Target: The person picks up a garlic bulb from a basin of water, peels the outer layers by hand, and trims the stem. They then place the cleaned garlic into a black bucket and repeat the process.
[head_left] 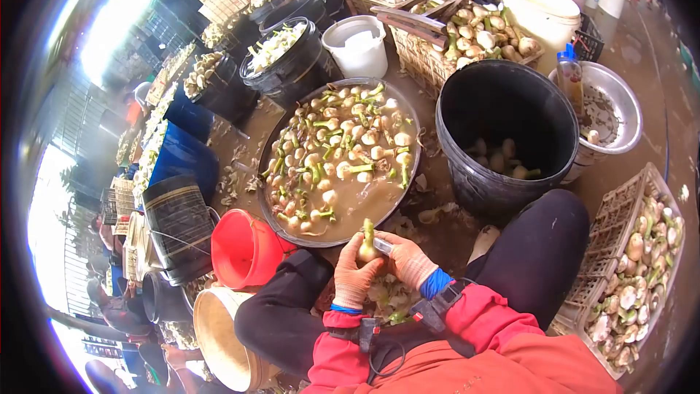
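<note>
Orange-palmed gloves cover both hands, held together above the lap. My left hand (355,275) is closed around a pale bulb (370,249) whose short green stem points up. Against the bulb's right side, my right hand (405,259) grips a small flat metal blade (383,246). Just beyond the hands lies a wide round pan (343,242) of brown water with many floating bulbs. Leafy trimmings (390,295) lie beneath the hands, between the legs.
A black bucket (467,168) with some bulbs stands ahead right; a crate of bulbs (594,270) is at the right. A red bucket (244,248) and a cream bucket (219,335) stand left. Other people's limbs (175,357) show at the lower left.
</note>
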Demonstrator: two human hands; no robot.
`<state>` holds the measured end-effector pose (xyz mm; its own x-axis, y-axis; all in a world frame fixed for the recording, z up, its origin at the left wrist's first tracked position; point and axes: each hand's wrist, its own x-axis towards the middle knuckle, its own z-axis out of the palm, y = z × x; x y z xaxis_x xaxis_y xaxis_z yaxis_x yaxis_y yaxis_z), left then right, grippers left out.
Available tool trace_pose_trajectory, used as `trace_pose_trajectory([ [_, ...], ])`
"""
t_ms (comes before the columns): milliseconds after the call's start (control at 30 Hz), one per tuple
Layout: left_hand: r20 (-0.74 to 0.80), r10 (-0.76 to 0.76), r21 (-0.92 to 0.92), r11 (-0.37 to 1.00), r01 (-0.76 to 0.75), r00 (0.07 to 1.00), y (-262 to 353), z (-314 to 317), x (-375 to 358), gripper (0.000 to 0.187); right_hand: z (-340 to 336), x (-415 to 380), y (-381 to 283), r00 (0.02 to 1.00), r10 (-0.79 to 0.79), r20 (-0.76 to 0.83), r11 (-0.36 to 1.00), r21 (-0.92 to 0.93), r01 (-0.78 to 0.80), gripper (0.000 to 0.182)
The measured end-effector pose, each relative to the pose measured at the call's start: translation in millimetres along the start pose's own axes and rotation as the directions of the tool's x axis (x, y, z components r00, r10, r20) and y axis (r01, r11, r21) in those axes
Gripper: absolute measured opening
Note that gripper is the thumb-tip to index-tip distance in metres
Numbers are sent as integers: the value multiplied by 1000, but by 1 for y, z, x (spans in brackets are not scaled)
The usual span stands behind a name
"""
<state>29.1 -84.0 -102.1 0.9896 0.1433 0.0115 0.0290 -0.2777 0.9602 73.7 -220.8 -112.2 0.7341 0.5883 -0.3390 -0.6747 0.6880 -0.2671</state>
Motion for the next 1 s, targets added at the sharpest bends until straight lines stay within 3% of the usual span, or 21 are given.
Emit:
trace_pose_trajectory([
  [33,-30,21,53,998,-20,999,-4,-2,-1,63,-1,0,1,1000,-2,-1,1000,-1,2,40],
  [67,-29,23,50,999,-21,999,1,1,-2,63,0,1,2,993,-107,-43,939,-332,87,39],
  [100,-67,125,275,956,-102,990,6,3,-5,59,0,2,4,975,-218,-48,767,-625,141,39],
  [133,-78,232,489,856,-166,970,13,6,-7,56,0,1,7,949,-308,-60,743,-639,201,39],
  [167,-72,232,489,856,-169,970,19,10,-9,56,-2,3,9,948,-313,-63,744,-636,203,39],
  [233,-104,188,670,739,-71,977,28,21,-13,55,-8,6,11,912,-405,-67,659,-712,241,41],
  [267,-93,219,728,681,-84,971,27,23,-12,55,6,-4,4,904,-411,-118,575,-803,157,42],
  [433,-36,131,804,592,-49,991,35,33,-12,52,-4,2,13,836,-499,-228,412,-911,-2,44],
  [500,-69,152,686,725,-63,986,28,34,-13,53,3,-3,5,848,-407,-339,591,-806,-38,45],
  [533,-78,202,610,785,-114,976,20,30,-13,56,-3,-1,5,890,-384,-247,663,-744,79,38],
  [567,-112,34,189,982,-12,993,14,27,-7,56,-6,-2,1,890,-385,-246,662,-745,80,38],
  [600,-21,-220,-311,929,202,975,10,18,-7,54,-8,-3,-5,929,-352,-119,659,-736,155,38],
  [633,177,-386,-701,596,392,905,6,8,-9,53,-10,-4,-9,949,-315,13,659,-717,228,38],
  [667,258,-322,-839,392,376,911,15,3,-9,50,-5,-7,-13,966,-254,51,699,-681,220,37],
  [700,257,-320,-840,392,375,912,13,-1,-9,50,1,-10,-15,966,-255,52,697,-682,221,37],
  [800,114,-305,-635,709,305,945,6,-5,-9,52,12,-17,-15,968,-243,67,754,-614,232,38],
  [833,120,-303,-636,708,308,945,-2,-4,-10,52,7,-14,-13,970,-239,38,706,-679,201,38],
  [900,65,-93,-134,986,101,994,-3,0,-11,56,-2,-8,-11,969,-246,6,652,-739,170,37],
  [933,35,9,42,999,-10,999,-3,3,-14,57,-7,-6,-9,960,-280,4,530,-833,158,36],
  [967,39,11,38,999,-13,999,-6,4,-14,57,-10,-4,-7,950,-313,8,396,-908,138,35],
  [1000,31,-41,-8,999,42,999,-10,5,-14,57,-11,-1,-2,933,-359,-30,406,-905,128,33],
])
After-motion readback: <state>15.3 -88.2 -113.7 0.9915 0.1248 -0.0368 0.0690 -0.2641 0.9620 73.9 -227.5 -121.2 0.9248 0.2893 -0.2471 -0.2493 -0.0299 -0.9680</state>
